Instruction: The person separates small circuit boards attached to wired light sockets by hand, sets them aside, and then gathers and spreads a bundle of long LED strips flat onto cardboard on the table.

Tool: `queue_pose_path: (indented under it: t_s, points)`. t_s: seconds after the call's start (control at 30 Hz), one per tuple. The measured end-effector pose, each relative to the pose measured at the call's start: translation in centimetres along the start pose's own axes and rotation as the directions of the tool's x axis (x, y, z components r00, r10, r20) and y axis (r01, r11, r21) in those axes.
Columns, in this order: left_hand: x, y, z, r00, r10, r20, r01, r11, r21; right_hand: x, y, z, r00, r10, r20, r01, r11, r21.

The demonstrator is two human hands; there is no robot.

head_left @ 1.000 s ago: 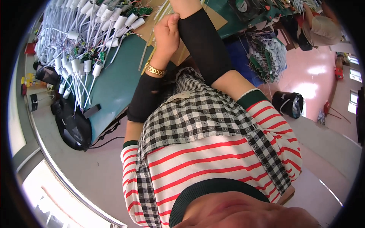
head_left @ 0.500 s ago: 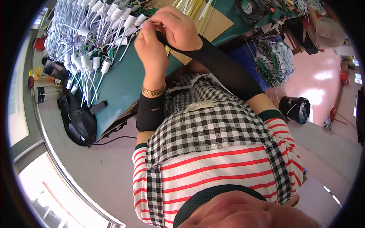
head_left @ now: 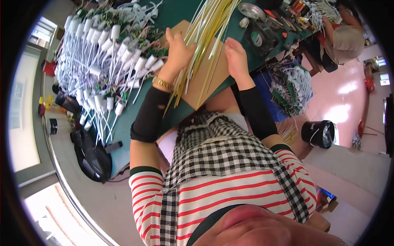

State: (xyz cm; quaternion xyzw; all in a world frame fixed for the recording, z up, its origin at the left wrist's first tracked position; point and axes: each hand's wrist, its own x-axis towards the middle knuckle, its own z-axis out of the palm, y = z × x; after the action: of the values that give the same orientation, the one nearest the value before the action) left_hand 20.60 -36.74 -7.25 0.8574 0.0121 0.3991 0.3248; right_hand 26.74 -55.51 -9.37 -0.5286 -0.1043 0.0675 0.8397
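Both of my hands are above the green bench, one on each side of a loose bundle of thin yellow and white strips (head_left: 206, 35). My left hand (head_left: 178, 53) is open, fingers raised and spread, right at the bundle's left edge; I cannot tell whether it touches the strips. To the right, my right hand (head_left: 237, 59) is open too, with its fingers stretched out and no object in it. The strips lie partly over a flat brown cardboard sheet (head_left: 219, 76). Beside my left hand is a large heap of white cylindrical parts with cables and small green circuit boards (head_left: 102, 53).
A black fan-like device (head_left: 260, 39) and a round metal dish (head_left: 251, 11) sit at the back right. A blue bin (head_left: 266, 88) of wired boards stands lower right, near a black bucket (head_left: 318, 134). A person (head_left: 347, 43) sits at far right.
My hands were together over the edge of the cable heap, fingers pinched. They have come apart and moved right, to either side of the strips, and more of the bench shows.
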Motion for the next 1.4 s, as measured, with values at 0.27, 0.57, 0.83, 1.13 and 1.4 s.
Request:
queue_pose_path:
  t_s: [0.27,0.57,0.83,1.13,1.4]
  points:
    - [11.8,-9.9,12.0,0.782,-0.541,0.309,0.459,0.836,0.302,5.5,0.6,5.0,0.952,0.295,-0.080,-0.286,0.952,0.108]
    - [13.8,-5.8,14.8,0.729,-0.494,0.473,0.410,0.869,0.276,11.4,0.6,6.1,0.824,0.566,-0.009,-0.515,0.755,0.406]
    - [13.6,-7.0,16.2,0.496,-0.519,0.696,0.652,0.752,0.096,12.0,2.2,5.7,0.857,0.515,-0.019,-0.449,0.764,0.464]
    - [14.1,-6.7,13.5,0.464,-0.407,0.787,0.336,0.903,0.268,10.2,3.4,5.9,0.790,0.607,0.086,-0.452,0.481,0.751]
    - [11.8,-4.8,5.4,0.420,-0.302,0.856,0.380,0.915,0.137,7.1,2.1,6.8,0.646,0.694,0.319,-0.762,0.565,0.316]
